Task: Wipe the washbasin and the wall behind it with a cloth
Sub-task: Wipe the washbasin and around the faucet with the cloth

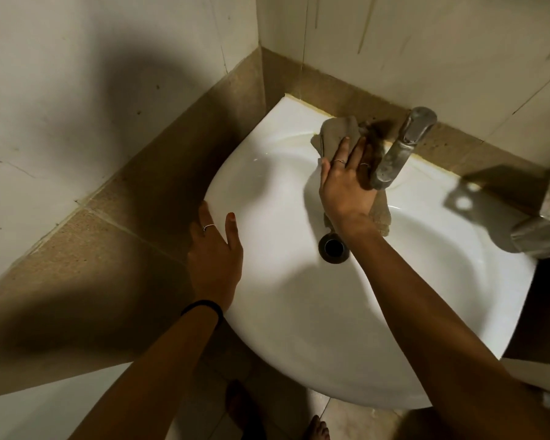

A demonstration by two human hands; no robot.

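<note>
- The cloth (337,134), a beige-brown rag, lies bunched on the back ledge of the washbasin (280,192), just left of the tap, with one end trailing down into the bowl beneath the wrist.
- The right hand (343,185) is pressed flat on top of it, fingers spread and stretched toward the wall, pinning the cloth against the porcelain rather than gripping it in a fist; thin rings show on two fingers.
- The metal tap (400,147) stands right beside that hand, its spout angled over the bowl, close against the little-finger side.
- Down in the bowl, the dark drain hole (332,247) sits just below the right wrist.
- The left hand (215,249) rests open on the basin's left rim, fingers curled over the edge, holding nothing; a black band (204,308) circles its wrist.
- Behind the basin, a brown tiled strip (331,90) runs along the corner, with pale wall (426,42) above it.
- A metal bracket (546,211) juts in at the right edge.
- Bare toes (315,428) show on the floor below.
</note>
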